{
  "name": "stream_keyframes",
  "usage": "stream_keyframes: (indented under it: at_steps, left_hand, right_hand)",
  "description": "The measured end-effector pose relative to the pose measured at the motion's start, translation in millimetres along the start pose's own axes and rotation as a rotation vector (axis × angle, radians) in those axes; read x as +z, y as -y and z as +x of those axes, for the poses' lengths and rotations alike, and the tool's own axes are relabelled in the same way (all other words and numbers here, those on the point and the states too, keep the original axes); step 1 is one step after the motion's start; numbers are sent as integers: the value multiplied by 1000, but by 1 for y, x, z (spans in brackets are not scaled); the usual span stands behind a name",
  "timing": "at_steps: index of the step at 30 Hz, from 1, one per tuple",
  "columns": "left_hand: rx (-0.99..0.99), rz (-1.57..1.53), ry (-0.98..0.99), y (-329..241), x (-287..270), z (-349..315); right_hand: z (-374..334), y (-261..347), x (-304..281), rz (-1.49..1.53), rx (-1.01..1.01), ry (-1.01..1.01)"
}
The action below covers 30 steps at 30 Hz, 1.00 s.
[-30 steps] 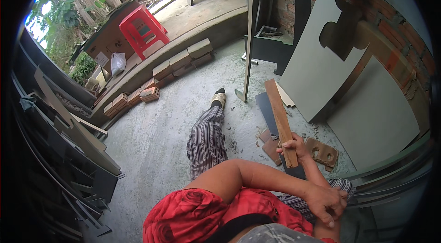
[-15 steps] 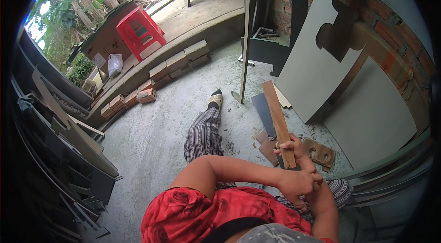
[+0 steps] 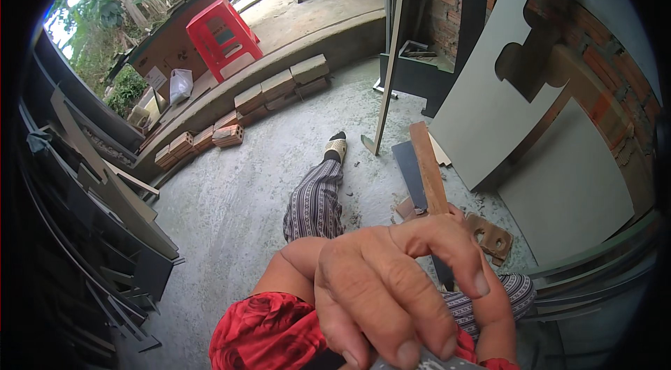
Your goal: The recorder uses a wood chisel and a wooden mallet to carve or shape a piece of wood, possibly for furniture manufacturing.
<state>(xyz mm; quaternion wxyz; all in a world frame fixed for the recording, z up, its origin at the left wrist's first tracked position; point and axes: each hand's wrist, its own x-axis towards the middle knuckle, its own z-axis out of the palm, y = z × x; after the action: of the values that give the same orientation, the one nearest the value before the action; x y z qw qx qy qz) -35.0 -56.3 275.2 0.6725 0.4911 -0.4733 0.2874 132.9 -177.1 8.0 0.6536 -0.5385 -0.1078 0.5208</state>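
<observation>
Wood strip [image 3: 428, 171]: long axis fwd; far end slightly L.

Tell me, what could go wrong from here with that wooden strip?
The left hand looms before the camera, hiding most of the right hand, so a slipping grip might go unnoticed in this view. The wooden strip reaches well past the right hand, so that free length could tip or swing. The pale notched panel appears to lean by the brick wall; a hard knock from the strip might shift it.
</observation>
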Motion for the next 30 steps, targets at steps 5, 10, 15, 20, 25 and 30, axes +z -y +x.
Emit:
stream_keyframes:
  at_steps: [5,10,15,20,25,30]
  left_hand:
    - [159,-133,-83,1,2,5]
    - [69,33,-65,-9,-4,0]
    - [-41,137,131,-18,1,-3]
    - [-38,56,270,-9,-5,-20]
    - [-26,-1,427,-8,-5,-17]
    - [-146,-159,637,-10,-6,-5]
  right_hand:
    - [2,-3,1,-34,16,-21]
    - [7,-6,-10,-71,-19,-22]
    - [3,3,0,-19,-1,-14]
    - [2,-4,-5,11,-25,-20]
    - [1,-7,-7,25,-26,-15]
    - [1,-9,-8,13,-17,-21]
